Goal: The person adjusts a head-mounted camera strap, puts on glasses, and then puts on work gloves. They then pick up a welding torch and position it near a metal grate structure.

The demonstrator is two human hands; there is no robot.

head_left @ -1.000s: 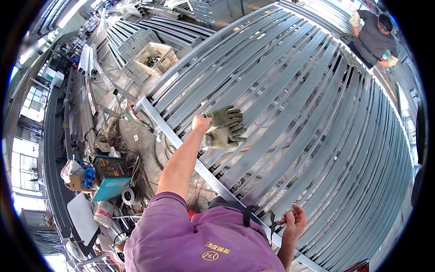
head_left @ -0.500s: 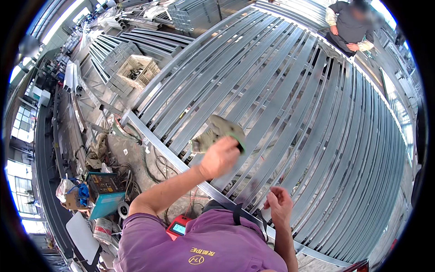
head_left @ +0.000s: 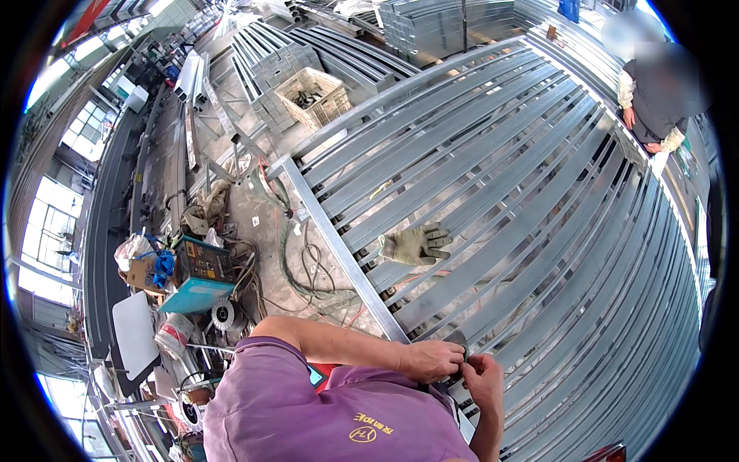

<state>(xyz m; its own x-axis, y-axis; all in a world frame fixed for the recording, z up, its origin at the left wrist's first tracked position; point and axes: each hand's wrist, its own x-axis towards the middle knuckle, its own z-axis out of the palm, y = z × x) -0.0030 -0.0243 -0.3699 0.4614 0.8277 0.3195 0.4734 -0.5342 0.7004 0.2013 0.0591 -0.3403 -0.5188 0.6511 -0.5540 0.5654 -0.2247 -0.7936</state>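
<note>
My left hand (head_left: pixel 433 360) and my right hand (head_left: pixel 483 377) meet low in front of my body, over the near edge of the metal frame. Between their fingertips is a dark piece of cloth (head_left: pixel 459 339), seemingly a second glove; most of it is hidden by the fingers. Both hands are closed on it in a pinch. A grey-green work glove (head_left: pixel 416 244) lies flat across the metal bars (head_left: pixel 493 208), ahead of my left hand, its fingers pointing right.
A person (head_left: pixel 654 100) stands at the frame's far right side. Off to the left are a welding-type machine (head_left: pixel 202 266), cables (head_left: pixel 308 269) on the floor and a white spool (head_left: pixel 222 313). Farther back stand a cream crate (head_left: pixel 314 96) and stacked steel profiles (head_left: pixel 431 31).
My left hand has drawn back from above the lying glove, bringing the dark cloth to my right hand. The lying glove is now uncovered. The view has shifted to the left.
</note>
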